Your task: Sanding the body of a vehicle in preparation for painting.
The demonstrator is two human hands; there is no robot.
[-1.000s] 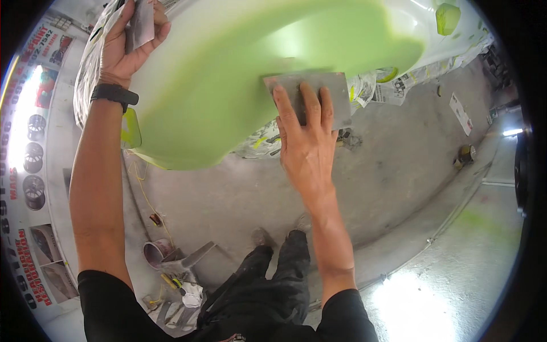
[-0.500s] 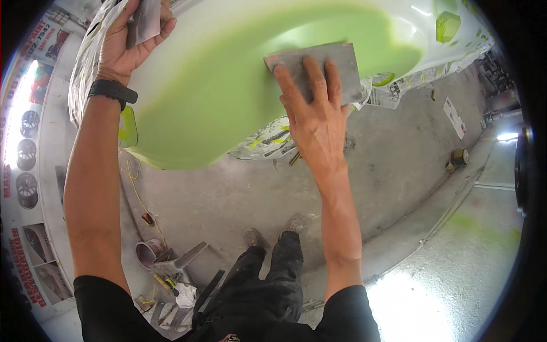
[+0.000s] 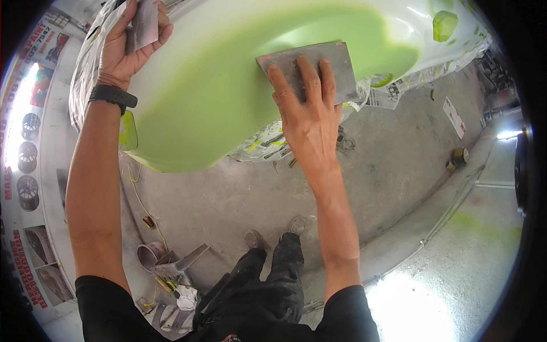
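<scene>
Bodywork (image 3: 188,114) fills the top; low left, a floor bucket's (image 3: 150,256) contents are indistinct. Over the bodywork's green patch, a grey plate (image 3: 339,71) points left-right, rising rightward, beneath the right hand's (image 3: 310,125) spread fingers; the left hand's (image 3: 118,57) curled fingers grip a grey sheet (image 3: 145,27).

At your left, a long white printed wall banner (image 3: 26,174) carries lettering: red block capitals (image 3: 27,268) near its lower end, set beside car pictures, and red words with dark digits (image 3: 41,37) toward its top. More red letters run along its outer edge, bent by the lens. Ahead of you, black-and-white newspaper sheets (image 3: 383,98) edging the curved green-and-white painted panel (image 3: 194,117) bear columns of print too small for you to read.
</scene>
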